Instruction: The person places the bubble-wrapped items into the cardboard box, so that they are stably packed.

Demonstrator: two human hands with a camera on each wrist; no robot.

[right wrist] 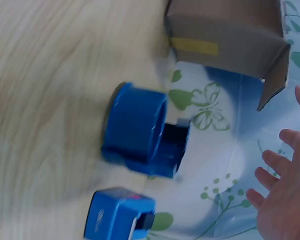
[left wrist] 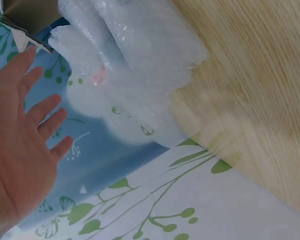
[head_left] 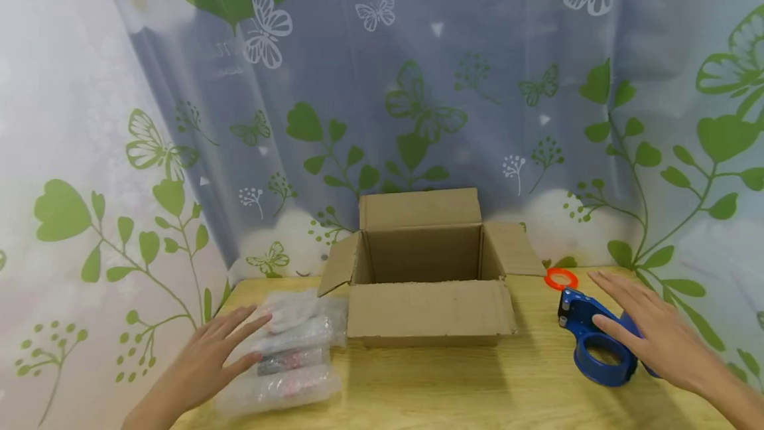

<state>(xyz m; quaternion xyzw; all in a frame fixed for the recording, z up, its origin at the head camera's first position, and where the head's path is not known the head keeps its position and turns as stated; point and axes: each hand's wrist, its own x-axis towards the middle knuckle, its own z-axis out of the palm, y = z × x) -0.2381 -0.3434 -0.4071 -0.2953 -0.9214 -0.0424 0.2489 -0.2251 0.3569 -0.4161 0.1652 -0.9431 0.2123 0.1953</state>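
Left hand (head_left: pixel 205 360) hovers flat, fingers spread, holding nothing, over the bubble-wrapped bundles (head_left: pixel 286 357) lying left of the open cardboard box (head_left: pixel 426 271); right hand (head_left: pixel 653 330) likewise released above the blue tape dispenser (head_left: pixel 593 344); best to grip one bundle squarely around its middle.

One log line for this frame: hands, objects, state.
left hand: open, over bubble-wrapped packs | right hand: open, over blue tape dispenser | cardboard box: flaps open | orange ring: on table
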